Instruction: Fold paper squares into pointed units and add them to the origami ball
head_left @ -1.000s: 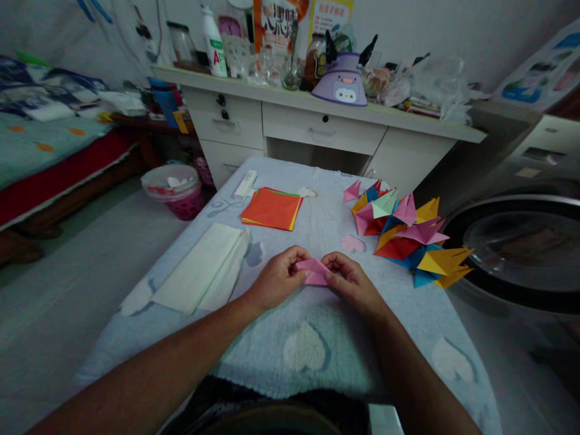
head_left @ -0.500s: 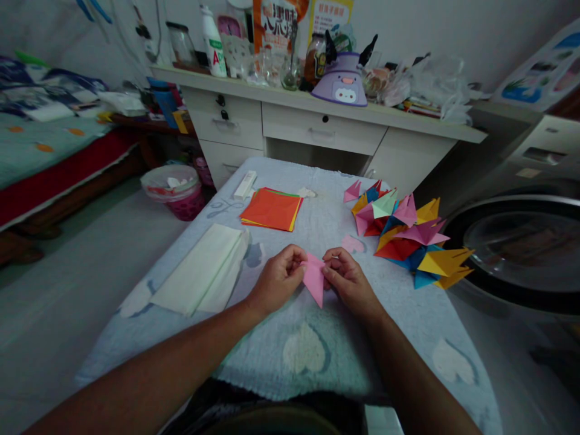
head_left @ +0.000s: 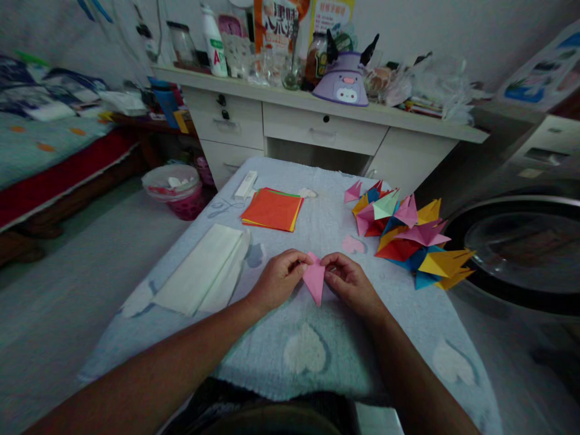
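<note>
A folded piece of pink origami paper (head_left: pixel 314 283) is held over the cloth-covered table, its long point toward me. My left hand (head_left: pixel 281 277) pinches its upper left edge between thumb and fingers. On the other side, my right hand (head_left: pixel 351 281) has its fingertips closed on the upper right edge. Beyond my hands lies a stack of square coloured paper (head_left: pixel 272 209), red-orange on top. To the right sits a cluster of folded paper cranes (head_left: pixel 403 232) in pink, yellow, red, blue and pale green.
A folded whitish cloth or paper (head_left: pixel 202 266) lies left on the table (head_left: pixel 303 350), with a small white box (head_left: pixel 246 185) farther back. Behind stands a cluttered white cabinet (head_left: pixel 326 130). A pink bin (head_left: pixel 174 190) is on the floor at left, a washing machine (head_left: pixel 534 241) at right.
My fingers have shifted slightly on the pink paper, with the right fingertips now nearer its top. The paper's lower point has swung a little to the left.
</note>
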Motion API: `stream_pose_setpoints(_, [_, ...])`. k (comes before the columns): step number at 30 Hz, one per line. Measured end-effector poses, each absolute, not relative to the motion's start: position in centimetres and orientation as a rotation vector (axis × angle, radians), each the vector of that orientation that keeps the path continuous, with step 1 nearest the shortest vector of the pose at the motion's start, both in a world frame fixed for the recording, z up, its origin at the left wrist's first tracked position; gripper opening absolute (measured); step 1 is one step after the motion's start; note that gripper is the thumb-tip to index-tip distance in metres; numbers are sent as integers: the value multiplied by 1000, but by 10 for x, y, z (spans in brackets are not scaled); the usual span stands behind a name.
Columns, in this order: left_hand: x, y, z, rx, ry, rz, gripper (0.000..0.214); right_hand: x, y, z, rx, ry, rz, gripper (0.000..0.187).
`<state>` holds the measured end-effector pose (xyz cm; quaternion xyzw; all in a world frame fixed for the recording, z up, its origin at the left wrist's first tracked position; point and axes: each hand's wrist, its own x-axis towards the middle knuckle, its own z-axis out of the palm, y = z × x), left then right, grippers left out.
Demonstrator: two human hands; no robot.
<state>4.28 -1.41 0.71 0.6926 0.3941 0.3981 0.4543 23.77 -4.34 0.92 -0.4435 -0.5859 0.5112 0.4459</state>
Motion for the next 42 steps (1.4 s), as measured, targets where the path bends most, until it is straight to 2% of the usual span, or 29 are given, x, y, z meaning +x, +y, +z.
stream_pose_setpoints(10, [43,-13,8,1719,949,933,17,240,-44,13,-1149,-1523,1215,17])
stream_pose_setpoints(20, [38,-15,13,1566,765,899,30,240,-42,7,-1234,-1499,1064,17])
stream_pose_setpoints(27, [44,-12,5,1551,923,905,16,236,-40,1,-1214,-1465,1087,13])
stream_pose_setpoints(31, [45,-14,2,1534,911,963,41,231,-39,-4,-1200,-1400,1061,16])
stream_pose_setpoints(33, [46,-15,2,1614,955,965,44,229,-40,-4,-1234,-1417,1002,17])
stream_pose_setpoints(40, [47,-16,4,1972,1116,930,28,226,-41,-1,-1423,-1655,691,2])
stream_pose_setpoints(42, [46,-14,2,2111,1127,890,20,225,-41,-2,-1460,-1700,617,4])
